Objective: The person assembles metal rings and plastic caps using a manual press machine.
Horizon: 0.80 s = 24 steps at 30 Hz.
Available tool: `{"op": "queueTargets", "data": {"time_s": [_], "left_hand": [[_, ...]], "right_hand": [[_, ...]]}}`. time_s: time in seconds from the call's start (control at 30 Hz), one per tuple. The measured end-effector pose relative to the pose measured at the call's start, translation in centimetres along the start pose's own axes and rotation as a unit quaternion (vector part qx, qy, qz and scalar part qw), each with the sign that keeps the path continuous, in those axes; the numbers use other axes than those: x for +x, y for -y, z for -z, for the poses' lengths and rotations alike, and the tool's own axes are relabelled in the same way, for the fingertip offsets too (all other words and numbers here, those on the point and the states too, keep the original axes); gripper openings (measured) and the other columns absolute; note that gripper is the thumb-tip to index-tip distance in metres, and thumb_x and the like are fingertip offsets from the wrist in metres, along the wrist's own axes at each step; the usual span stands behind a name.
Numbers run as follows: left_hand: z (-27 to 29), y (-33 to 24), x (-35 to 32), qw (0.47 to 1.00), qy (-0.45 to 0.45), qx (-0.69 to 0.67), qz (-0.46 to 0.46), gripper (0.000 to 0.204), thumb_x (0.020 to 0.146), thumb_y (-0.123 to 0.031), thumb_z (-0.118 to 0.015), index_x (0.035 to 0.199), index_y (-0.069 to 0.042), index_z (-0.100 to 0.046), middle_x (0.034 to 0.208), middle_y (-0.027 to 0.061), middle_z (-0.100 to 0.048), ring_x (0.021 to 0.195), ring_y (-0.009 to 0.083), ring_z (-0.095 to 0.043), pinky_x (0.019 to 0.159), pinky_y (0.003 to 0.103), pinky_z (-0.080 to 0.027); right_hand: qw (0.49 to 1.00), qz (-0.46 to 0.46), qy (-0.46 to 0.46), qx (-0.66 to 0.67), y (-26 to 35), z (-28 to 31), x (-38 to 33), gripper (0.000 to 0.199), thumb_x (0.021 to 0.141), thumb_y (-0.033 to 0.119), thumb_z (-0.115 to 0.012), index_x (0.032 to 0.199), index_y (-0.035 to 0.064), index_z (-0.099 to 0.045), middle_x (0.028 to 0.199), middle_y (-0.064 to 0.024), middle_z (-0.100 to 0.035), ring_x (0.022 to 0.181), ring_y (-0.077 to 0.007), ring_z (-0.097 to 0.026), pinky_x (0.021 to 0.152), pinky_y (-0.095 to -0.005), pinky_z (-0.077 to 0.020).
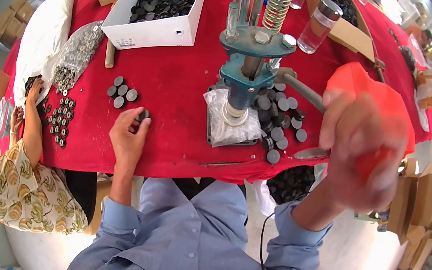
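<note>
A small black round cap (143, 115) is pinched between the thumb and fingers of my left hand (128, 139), just above the red tablecloth. My right hand (360, 150) is blurred and curled around the end of the lever (305, 91) of a bench press; some red shows in its grip. The teal press (251, 79) stands at the table's middle, its silver ram (234, 114) down on a clear plastic sheet (214, 126) over the base. Several black caps (278, 122) are piled right of the press. A few loose caps (121, 90) lie beyond my left hand.
A white box (152, 37) of black caps stands behind. To the left are a plastic bag of small parts (78, 55), a white sack (48, 28) and rows of rings (61, 119) beside a seated person (28, 175). A lidded glass (319, 31) and orange-red sheet (356, 77) are right.
</note>
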<state>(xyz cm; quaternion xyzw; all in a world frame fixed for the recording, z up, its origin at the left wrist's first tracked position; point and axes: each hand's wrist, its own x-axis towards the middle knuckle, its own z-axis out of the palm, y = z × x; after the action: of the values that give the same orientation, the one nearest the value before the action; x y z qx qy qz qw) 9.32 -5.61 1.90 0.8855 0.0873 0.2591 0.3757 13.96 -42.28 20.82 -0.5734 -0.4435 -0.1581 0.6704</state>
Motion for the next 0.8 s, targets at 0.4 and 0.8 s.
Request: {"op": "queueTargets", "data": {"time_s": [0.4, 0.8], "left_hand": [[-10.1, -11.9, 0.4, 0.974, 0.115, -0.167, -0.101, 0.058, 0.078, -0.007, -0.089, 0.127, 0.000, -0.060, 0.105, 0.0093, -0.074, 0.079, 0.0128, -0.066, 0.070, 0.027, -0.056], [-9.5, -10.1, 0.7, 0.976, 0.085, -0.169, -0.111, 0.055, 0.076, -0.010, -0.090, 0.124, -0.003, -0.064, 0.106, 0.0095, -0.070, 0.077, 0.0176, -0.064, 0.067, 0.031, -0.054]], "right_hand": [[0.998, -0.029, 0.025, 0.046, -1.7, 1.7, 6.9, 0.043, 0.108, 0.037, -0.035, 0.093, 0.0024, -0.054, 0.069, -0.0032, -0.042, 0.064, -0.0154, -0.039, 0.067, -0.0300, -0.0387], [1.000, -0.002, -0.002, 0.021, -0.3, -0.6, -0.5, 0.034, 0.102, 0.043, -0.047, 0.091, 0.0107, -0.050, 0.072, -0.0037, -0.044, 0.067, -0.0192, -0.047, 0.094, -0.0503, -0.0392]]}}
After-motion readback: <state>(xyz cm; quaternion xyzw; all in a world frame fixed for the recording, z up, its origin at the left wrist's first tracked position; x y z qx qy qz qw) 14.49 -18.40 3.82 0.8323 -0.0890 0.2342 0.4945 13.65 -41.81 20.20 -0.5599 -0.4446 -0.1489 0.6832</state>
